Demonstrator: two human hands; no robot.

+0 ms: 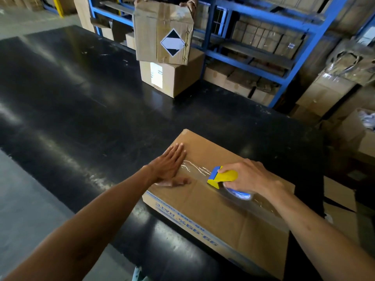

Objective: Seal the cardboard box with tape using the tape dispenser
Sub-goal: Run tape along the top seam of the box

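A flat brown cardboard box point(205, 211) with blue print on its side lies on the black table point(81, 102) near its front right edge. My left hand point(169, 166) lies flat, fingers together, on the box's left end, pressing on the clear tape point(194, 169). My right hand point(249, 177) grips the yellow and blue tape dispenser point(222, 177), which rests on the box's middle seam. A strip of clear tape runs along the seam from the dispenser to my left hand, and more tape lies behind the dispenser toward the right end.
Across the table another person's hands point(189, 5) hold a worn box with a diamond label point(162, 33) above a second box point(170, 76). Blue shelving point(253, 49) filled with cartons stands behind. More cartons point(345, 110) are stacked at the right.
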